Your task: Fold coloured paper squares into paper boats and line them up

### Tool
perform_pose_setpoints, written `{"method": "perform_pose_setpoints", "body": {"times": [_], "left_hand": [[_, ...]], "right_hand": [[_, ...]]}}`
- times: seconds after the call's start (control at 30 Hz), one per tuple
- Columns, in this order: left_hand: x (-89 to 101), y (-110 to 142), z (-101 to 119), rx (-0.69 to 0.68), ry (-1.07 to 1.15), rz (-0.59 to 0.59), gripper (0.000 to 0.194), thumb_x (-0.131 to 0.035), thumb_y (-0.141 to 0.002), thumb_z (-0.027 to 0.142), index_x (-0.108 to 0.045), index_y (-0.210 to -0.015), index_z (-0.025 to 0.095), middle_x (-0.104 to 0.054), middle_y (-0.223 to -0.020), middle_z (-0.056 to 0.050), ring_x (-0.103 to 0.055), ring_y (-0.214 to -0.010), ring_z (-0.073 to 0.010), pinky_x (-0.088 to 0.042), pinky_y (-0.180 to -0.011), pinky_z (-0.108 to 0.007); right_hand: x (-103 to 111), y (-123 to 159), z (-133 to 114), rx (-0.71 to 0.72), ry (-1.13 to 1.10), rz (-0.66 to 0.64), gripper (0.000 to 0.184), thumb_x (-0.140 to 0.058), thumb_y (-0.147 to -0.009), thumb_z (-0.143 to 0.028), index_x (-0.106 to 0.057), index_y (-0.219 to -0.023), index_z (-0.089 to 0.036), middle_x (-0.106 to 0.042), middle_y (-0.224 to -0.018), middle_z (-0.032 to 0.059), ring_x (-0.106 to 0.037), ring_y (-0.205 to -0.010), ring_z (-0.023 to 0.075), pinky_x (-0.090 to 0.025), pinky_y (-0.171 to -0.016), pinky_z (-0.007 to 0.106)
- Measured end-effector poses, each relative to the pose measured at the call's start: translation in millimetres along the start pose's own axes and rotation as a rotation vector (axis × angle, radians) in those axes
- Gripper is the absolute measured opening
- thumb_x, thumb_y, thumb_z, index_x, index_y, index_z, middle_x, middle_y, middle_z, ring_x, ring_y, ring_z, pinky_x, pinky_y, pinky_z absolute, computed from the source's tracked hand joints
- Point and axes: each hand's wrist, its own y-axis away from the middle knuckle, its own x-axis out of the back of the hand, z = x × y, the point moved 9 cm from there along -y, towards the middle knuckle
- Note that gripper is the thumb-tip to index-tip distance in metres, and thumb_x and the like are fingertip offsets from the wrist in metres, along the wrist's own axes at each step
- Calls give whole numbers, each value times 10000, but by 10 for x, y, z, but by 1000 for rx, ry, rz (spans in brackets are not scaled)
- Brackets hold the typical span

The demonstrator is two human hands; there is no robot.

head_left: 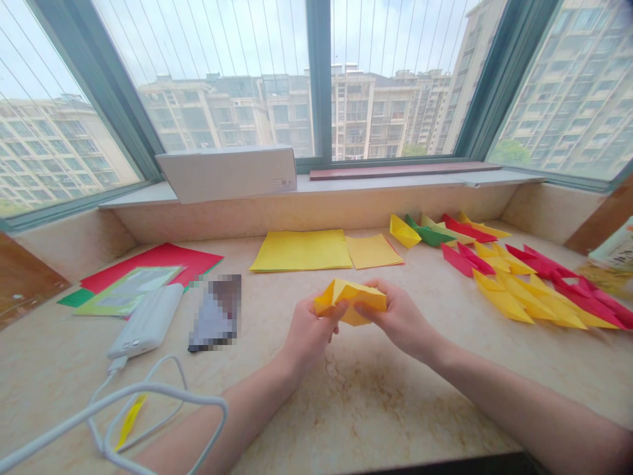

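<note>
A partly folded piece of yellow paper [353, 298] is held up above the counter between both hands. My left hand [316, 326] pinches its left side, thumb on the near face. On the other side, my right hand [395, 313] grips the right edge with the thumb pressed against the front. The fingers behind the paper are largely hidden. Beyond the hands lie a stack of yellow sheets [301, 251] and a smaller pile of orange-yellow squares [374, 252]. Folded paper boats in yellow [502, 297], red [544, 264] and green [430, 234] stand in rows to the right.
At the left are red sheets [148, 264], a clear packet [133, 287], a white power bank [148, 320] with a looping white cable [148, 389], and a pixelated object [215, 316]. A white box [232, 175] rests on the window sill. A transparent container [616, 254] stands far right.
</note>
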Motion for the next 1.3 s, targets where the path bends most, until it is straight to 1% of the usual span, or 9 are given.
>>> {"method": "perform_pose_setpoints", "body": {"times": [0.13,0.27,0.47,0.57,0.67,0.8,0.93,1.17,1.3], "left_hand": [[19,20,158,-84,-6,1,498,-749,-754,507,-631,-1071,142,-681,-760,-25,-562,-480,-99,-395,-401,-190],[21,16,166,-107,-29,-14,450,-652,-840,530,-654,-1026,120,-698,-823,-71,-618,-504,-114,-423,-404,-186],[31,-29,74,-38,66,-25,448,-604,-874,515,-650,-1047,105,-709,-817,-87,-675,-521,-154,-464,-422,-202],[41,-34,66,-2,91,-13,426,-626,-857,478,-654,-1063,106,-720,-829,-95,-696,-542,-173,-472,-429,-205],[42,-27,74,26,68,-14,381,-608,-860,415,-673,-1080,111,-731,-894,-112,-710,-574,-181,-476,-426,-202],[71,-25,89,28,2,5,384,-629,-837,421,-696,-1047,106,-737,-872,-113,-705,-580,-180,-483,-427,-199],[94,-30,67,36,-2,27,454,-533,-890,498,-693,-1019,93,-732,-795,-110,-693,-558,-182,-486,-416,-207],[35,-23,65,73,33,-13,361,-535,-886,378,-664,-1092,112,-740,-948,-119,-704,-552,-162,-490,-421,-198],[22,-24,89,52,40,-37,338,-545,-875,359,-672,-1074,116,-737,-902,-104,-711,-576,-172,-494,-432,-203]], "right_hand": [[83,-19,-60,29,133,-1,337,-708,-816,-465,-639,-960,-169,-713,-873,64,-657,-756,204,-516,-658,317],[84,-29,-55,36,186,-27,318,-702,-827,-454,-655,-968,-173,-731,-908,77,-685,-810,229,-538,-685,330],[73,-72,-3,1,-11,-62,409,-666,-855,-497,-630,-1110,-179,-744,-1016,107,-706,-922,261,-558,-802,391],[118,-85,4,3,-40,-26,453,-659,-861,-499,-601,-1182,-184,-745,-1036,118,-711,-931,269,-562,-822,417],[183,-83,7,10,-30,30,465,-679,-845,-494,-591,-1177,-180,-754,-1008,127,-723,-888,272,-576,-766,407],[223,-61,-28,59,94,67,422,-659,-863,-469,-600,-1165,-180,-769,-931,111,-734,-831,270,-573,-694,372],[227,-34,-58,114,191,87,396,-625,-892,-435,-601,-1210,-200,-766,-922,86,-727,-848,264,-573,-693,362],[287,-27,-115,202,267,169,242,-597,-881,-297,-644,-1107,-224,-735,-1073,83,-688,-1003,272,-554,-807,388],[298,-41,-110,190,247,181,208,-589,-852,-252,-618,-1056,-223,-725,-1053,76,-691,-977,253,-548,-790,366]]}}
